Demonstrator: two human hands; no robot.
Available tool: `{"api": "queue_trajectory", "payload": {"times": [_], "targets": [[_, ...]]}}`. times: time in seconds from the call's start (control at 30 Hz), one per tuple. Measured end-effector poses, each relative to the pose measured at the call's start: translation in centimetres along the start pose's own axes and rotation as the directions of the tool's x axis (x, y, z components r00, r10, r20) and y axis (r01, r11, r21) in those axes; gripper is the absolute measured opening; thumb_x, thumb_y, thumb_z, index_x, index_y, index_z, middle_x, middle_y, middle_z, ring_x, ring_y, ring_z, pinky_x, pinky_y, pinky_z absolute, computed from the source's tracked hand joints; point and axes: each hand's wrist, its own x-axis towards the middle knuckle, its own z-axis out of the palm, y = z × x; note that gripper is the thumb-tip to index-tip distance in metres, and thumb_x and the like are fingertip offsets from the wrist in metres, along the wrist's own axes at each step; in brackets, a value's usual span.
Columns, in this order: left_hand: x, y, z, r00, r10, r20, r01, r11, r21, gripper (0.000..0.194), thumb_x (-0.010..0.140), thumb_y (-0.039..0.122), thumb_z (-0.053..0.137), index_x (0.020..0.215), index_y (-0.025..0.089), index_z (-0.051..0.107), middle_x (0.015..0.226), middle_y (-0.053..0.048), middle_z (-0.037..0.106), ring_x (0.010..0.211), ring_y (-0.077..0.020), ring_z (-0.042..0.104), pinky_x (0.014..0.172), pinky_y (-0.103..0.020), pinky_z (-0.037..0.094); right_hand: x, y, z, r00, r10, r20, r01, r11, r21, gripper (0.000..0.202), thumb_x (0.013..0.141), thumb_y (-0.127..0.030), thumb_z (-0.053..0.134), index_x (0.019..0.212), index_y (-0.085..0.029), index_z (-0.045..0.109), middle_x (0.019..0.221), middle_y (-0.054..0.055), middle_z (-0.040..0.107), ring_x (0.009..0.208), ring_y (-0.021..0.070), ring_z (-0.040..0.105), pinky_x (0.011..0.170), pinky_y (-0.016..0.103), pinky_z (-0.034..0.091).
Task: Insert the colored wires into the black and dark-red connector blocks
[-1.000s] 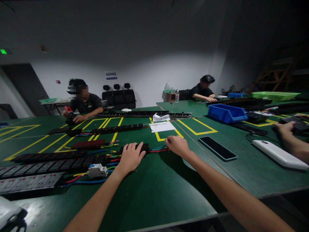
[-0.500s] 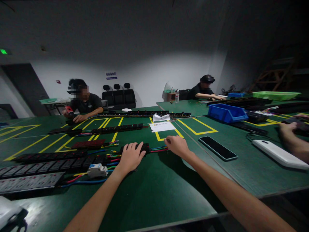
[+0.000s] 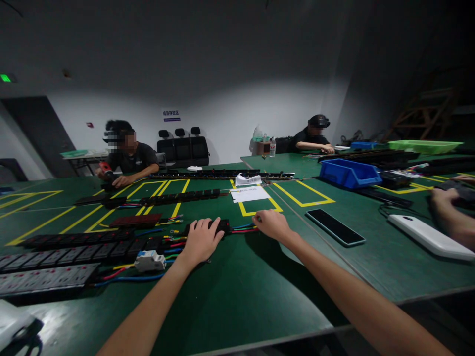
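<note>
My left hand [image 3: 201, 241] lies over a small black module [image 3: 223, 226], fingers across its top and thumb on the near side. Red, green and blue wires [image 3: 241, 229] run out of the module's right end. At their far end my right hand [image 3: 272, 225] is closed in a pinch on the wires; its fingers hide the tips. Left of my left hand, black power strips [image 3: 77, 256] lie in rows, with ring-ended leads close to my wrist. A white and grey circuit breaker [image 3: 149, 261] sits on the wires of the nearest strips.
A phone [image 3: 335, 227] and a white power bank [image 3: 430, 236] lie to the right. Beyond them stands a blue bin [image 3: 349, 173]. White paper [image 3: 250, 194] lies ahead on the green table [image 3: 237, 296]. Two co-workers sit across; another person's hand [image 3: 445, 202] is at right.
My hands stay almost where they were, on the module and the wires. The far right co-worker's hand has drawn back slightly toward the body.
</note>
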Motion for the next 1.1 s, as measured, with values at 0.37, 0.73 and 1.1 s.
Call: {"api": "queue_trajectory", "payload": {"times": [0.37,0.73,1.1], "targets": [[-0.1,0.1,-0.3,1.0,-0.001,0.016,0.002,1.0,-0.019,0.057,0.104,0.053,0.027,0.147,0.022,0.048,0.137,-0.014,0.061,0.129,-0.0296,0.053,0.11,-0.051,0.036,0.3,0.7,-0.1,0.997,0.045,0.057,-0.045,0.999,-0.004,0.036,0.098,-0.039,0.047,0.087,-0.019,0.075,0.091,0.013,0.074,0.084,0.0248,0.07,0.07,0.029,0.045],[-0.1,-0.1,0.6,0.999,0.008,-0.044,-0.008,1.0,0.004,0.055,0.104,0.051,0.029,0.146,0.024,0.05,0.134,-0.014,0.062,0.126,-0.0298,0.054,0.107,-0.05,0.037,0.9,0.9,0.8,0.995,-0.042,-0.092,0.083,0.862,0.5,0.022,0.09,-0.041,0.056,0.096,-0.02,0.06,0.073,0.001,0.065,0.064,0.0168,0.06,0.056,0.025,0.036],[-0.2,0.1,-0.1,1.0,0.0,-0.015,0.0,1.0,-0.007,0.055,0.104,0.051,0.03,0.145,0.022,0.051,0.135,-0.014,0.061,0.127,-0.0292,0.053,0.109,-0.049,0.037,0.4,-0.4,-0.8,0.965,0.038,-0.259,0.223,0.397,0.89,0.038,0.085,-0.048,0.057,0.109,-0.018,0.058,0.083,0.002,0.066,0.056,0.0131,0.06,0.052,0.024,0.046]]}}
